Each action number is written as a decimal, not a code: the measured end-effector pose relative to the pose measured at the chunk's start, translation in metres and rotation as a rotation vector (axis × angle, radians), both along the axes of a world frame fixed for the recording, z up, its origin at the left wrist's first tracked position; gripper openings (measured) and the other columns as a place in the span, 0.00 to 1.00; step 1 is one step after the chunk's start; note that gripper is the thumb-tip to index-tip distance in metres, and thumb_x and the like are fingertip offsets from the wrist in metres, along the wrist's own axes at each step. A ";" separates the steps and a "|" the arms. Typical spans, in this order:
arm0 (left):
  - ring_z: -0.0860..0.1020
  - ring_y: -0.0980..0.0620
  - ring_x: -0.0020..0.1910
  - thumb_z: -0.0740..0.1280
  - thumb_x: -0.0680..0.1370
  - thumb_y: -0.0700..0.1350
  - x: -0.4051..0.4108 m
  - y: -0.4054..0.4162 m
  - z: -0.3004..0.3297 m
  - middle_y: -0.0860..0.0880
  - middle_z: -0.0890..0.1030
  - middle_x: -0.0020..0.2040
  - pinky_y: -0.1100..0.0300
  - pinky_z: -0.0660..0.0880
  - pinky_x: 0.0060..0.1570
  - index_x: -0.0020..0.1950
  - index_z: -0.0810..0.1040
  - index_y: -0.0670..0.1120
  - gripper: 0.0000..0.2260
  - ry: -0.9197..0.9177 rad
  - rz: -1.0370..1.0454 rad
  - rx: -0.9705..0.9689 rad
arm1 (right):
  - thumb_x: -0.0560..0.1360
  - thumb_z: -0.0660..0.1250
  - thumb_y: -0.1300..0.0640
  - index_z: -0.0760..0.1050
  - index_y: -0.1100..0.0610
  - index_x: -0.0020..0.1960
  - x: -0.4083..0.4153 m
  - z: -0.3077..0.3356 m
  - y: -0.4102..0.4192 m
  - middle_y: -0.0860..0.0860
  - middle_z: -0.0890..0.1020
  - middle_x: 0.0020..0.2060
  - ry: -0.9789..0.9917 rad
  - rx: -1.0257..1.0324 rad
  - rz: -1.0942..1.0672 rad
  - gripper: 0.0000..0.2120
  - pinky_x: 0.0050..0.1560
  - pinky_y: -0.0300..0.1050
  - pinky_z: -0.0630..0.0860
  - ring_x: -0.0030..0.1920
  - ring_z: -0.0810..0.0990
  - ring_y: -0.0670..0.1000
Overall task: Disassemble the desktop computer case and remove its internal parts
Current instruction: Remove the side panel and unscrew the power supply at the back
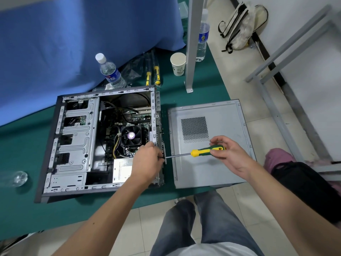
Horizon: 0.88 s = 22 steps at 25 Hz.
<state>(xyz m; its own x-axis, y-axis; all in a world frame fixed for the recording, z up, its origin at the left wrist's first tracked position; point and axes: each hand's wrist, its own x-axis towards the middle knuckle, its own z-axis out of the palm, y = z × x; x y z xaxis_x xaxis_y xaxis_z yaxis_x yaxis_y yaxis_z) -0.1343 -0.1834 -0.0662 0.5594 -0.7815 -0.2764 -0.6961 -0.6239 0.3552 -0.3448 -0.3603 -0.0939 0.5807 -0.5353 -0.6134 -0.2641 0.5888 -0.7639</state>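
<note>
Open grey steel desktop case lies on its side on green-covered table, w/ right hand gripping green-yellow screwdriver horizontally, while left hand pinches its tip at rear edge, prob. steadying bit on a screw.

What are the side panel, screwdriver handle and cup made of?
Side panel: looks like bare sheet steel, dull grey, with a punched vent grid. Screwdriver handle: likely moulded plastic or rubber, glossy green and yellow. Cup: seemingly paper, matte white with a rolled rim.
</note>
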 end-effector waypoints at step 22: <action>0.73 0.57 0.30 0.70 0.77 0.45 -0.009 -0.019 0.022 0.47 0.82 0.36 0.67 0.64 0.24 0.39 0.84 0.42 0.09 1.170 0.671 -0.235 | 0.74 0.73 0.59 0.81 0.55 0.47 0.074 0.032 0.059 0.49 0.83 0.31 0.033 -0.283 0.148 0.03 0.29 0.39 0.74 0.27 0.76 0.48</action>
<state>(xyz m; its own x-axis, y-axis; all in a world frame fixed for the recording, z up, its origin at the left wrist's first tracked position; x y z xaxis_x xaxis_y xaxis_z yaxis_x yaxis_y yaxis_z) -0.1432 -0.2028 -0.0442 0.3795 -0.5490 -0.7447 0.4908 -0.5629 0.6650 -0.2705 -0.3012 -0.0615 0.6470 -0.5989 -0.4719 -0.3585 0.3073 -0.8815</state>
